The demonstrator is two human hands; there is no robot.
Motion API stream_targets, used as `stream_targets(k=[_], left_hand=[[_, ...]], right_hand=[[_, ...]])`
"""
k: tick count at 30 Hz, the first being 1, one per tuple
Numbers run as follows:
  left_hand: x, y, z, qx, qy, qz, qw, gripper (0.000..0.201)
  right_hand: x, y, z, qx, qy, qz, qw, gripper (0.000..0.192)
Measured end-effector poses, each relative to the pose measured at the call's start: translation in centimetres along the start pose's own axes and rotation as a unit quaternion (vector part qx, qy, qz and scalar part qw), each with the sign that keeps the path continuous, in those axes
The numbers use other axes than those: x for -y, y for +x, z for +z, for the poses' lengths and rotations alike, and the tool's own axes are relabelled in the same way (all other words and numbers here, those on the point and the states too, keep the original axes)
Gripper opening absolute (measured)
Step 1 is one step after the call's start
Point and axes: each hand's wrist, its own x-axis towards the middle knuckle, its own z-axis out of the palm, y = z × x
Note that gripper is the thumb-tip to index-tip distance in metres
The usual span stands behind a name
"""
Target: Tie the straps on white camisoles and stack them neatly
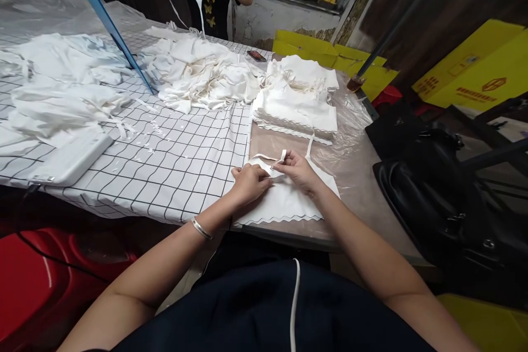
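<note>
A white camisole [289, 206] with a scalloped hem lies flat at the table's front edge, close to my body. My left hand [251, 182] rests on its left side, fingers curled together onto the fabric near the neckline. Between the thumb and fingertips of my right hand [299, 169] is one of the thin shoulder straps [284, 155], raised in a small loop above the camisole. The other strap [311, 144] stretches away toward the stack behind. Exactly how the left fingertips grip the cloth is partly hidden.
Folded white garments [295, 107] are stacked just beyond. Loose white piles [206, 74] cover the far and left table. A blue pole [107, 22] rises there; a white device [74, 159] lies left. A black bag [433, 192] sits right. A co-worker [223, 0] holds up a white garment.
</note>
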Motion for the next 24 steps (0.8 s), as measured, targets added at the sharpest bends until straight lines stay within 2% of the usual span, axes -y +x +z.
stream_targets(k=[7, 18, 24], left_hand=[[0.3, 0.1, 0.1, -0.012, -0.02, 0.001, 1.0, 0.015], [0.3, 0.0, 0.1, -0.024, -0.031, -0.014, 0.999, 0.013], [0.7, 0.1, 0.3, -0.035, -0.041, -0.009, 0.999, 0.014]], right_hand=[[-1.2, -0.7, 0.8, 0.016, -0.02, -0.004, 1.0, 0.049], [-1.2, -1.0, 1.2, 0.006, -0.029, -0.002, 1.0, 0.048], [-1.3, -0.8, 0.4, 0.004, -0.1, -0.027, 0.995, 0.045]])
